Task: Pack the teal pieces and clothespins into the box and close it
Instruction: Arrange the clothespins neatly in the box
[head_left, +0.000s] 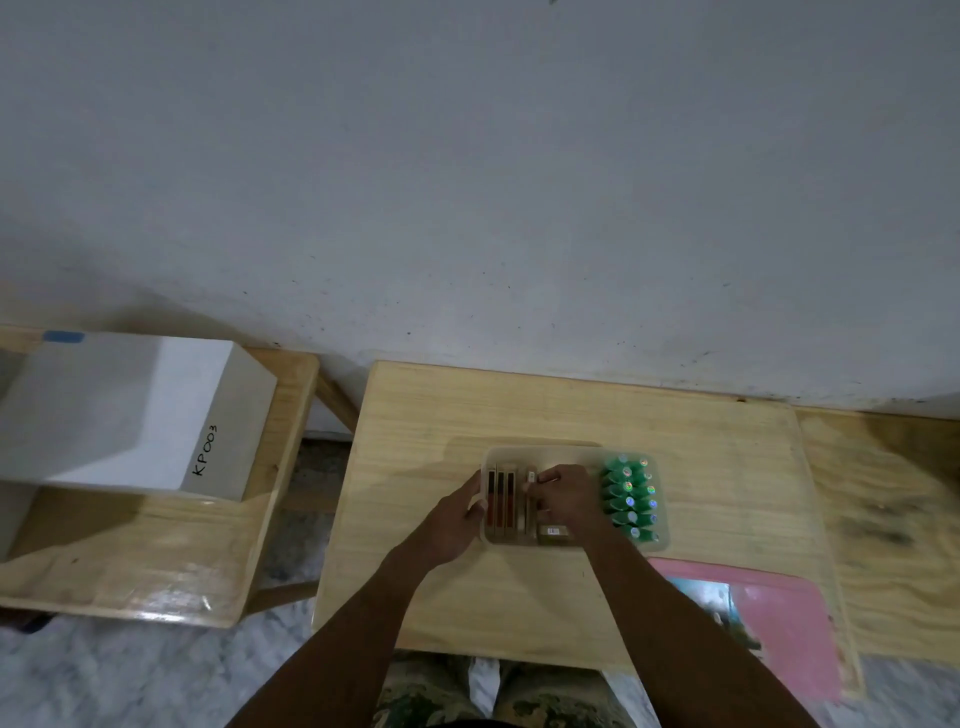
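left hand (457, 525) fingers gripping clear box (540, 450) edge, right hand (567, 493) fingers pinching a clothespin (530, 519), teal pieces (631, 496) inside

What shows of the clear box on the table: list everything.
The clear box looks like translucent plastic, shallow, rectangular with rounded corners, open-topped. It sits flat on the wooden table. Teal pieces stand in rows at its right end; clothespins lie at its left. The left hand grips its left end; the right hand holds one of the clothespins inside.
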